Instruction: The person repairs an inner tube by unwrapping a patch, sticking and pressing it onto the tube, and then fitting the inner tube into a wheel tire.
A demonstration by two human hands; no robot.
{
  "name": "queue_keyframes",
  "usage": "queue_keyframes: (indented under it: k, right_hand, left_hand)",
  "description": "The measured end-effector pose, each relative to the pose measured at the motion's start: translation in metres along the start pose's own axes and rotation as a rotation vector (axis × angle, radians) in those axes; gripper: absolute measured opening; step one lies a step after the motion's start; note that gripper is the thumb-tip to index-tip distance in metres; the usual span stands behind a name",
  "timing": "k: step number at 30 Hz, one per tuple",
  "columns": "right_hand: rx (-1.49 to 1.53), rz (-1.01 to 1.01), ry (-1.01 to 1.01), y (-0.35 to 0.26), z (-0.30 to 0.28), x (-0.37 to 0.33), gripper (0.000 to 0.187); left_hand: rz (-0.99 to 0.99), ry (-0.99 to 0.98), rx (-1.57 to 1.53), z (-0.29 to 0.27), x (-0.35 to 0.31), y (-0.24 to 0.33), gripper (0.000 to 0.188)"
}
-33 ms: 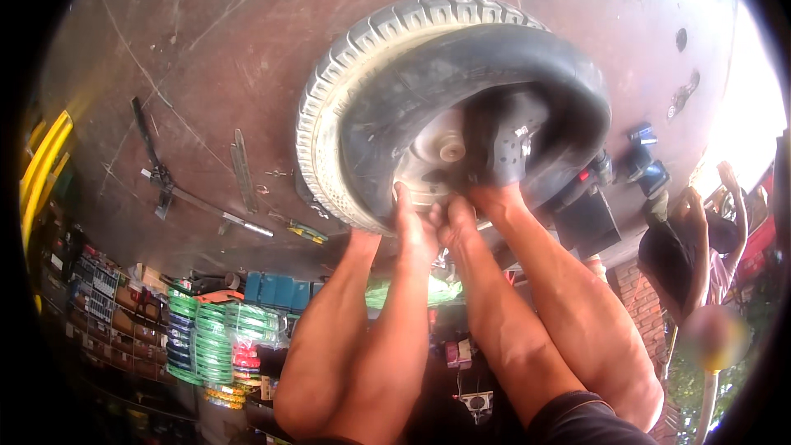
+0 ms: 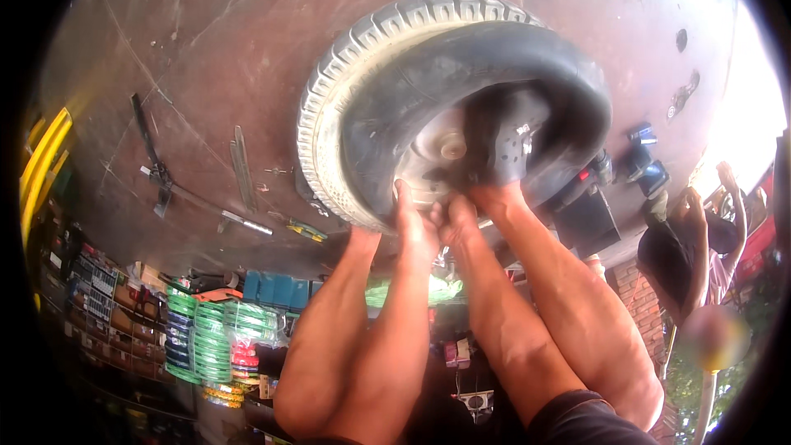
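A tyre (image 2: 317, 107) with pale, dusty sidewalls lies on the floor around a wheel with a round hub (image 2: 451, 146). A black inner tube (image 2: 470, 58) bulges out over it. My left hand (image 2: 416, 229) is closed at the near edge, its thumb up against the tube and its fingers curled below. Beside it, my right hand (image 2: 460, 218) is closed at the near rim; what its fingertips pinch is hidden. My right foot, in a grey clog (image 2: 507, 147), rests inside the wheel. My left foot is hidden behind the tyre's near side.
Left of the wheel lie a long dark tool with a metal bar (image 2: 247, 222), a flat metal strip (image 2: 241, 163) and yellow-handled pliers (image 2: 306, 231). A dark box (image 2: 587, 218) stands at right. Green-wrapped coils (image 2: 212, 338) are stacked near left. Another person (image 2: 692, 255) is at far right.
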State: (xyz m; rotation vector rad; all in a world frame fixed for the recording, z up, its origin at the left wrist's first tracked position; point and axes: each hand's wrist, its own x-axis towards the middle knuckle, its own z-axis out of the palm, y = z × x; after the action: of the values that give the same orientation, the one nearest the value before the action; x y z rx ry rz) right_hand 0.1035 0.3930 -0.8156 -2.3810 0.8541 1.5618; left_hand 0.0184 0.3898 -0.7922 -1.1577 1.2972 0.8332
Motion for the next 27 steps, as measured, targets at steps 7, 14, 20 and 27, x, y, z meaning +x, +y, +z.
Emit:
queue_keyframes:
  k: [7, 14, 20, 27]
  right_hand:
    - [0.187, 0.058, -0.049, 0.018, 0.01, 0.008, 0.02]
    - [0.21, 0.023, 0.06, 0.022, 0.009, 0.01, 0.025]
    - [0.17, 0.004, 0.11, 0.012, -0.011, 0.008, 0.021]
    - [0.188, -0.011, 0.0, 0.02, -0.012, -0.005, 0.024]
  left_hand:
    - [-0.067, 0.192, -0.053, -0.015, 0.015, 0.013, 0.052]
    - [0.044, 0.194, -0.034, -0.007, -0.002, 0.005, 0.055]
    - [0.031, 0.143, -0.033, 0.0, -0.016, -0.009, 0.051]
    - [0.064, -0.018, -0.133, -0.013, -0.004, -0.004, 0.053]
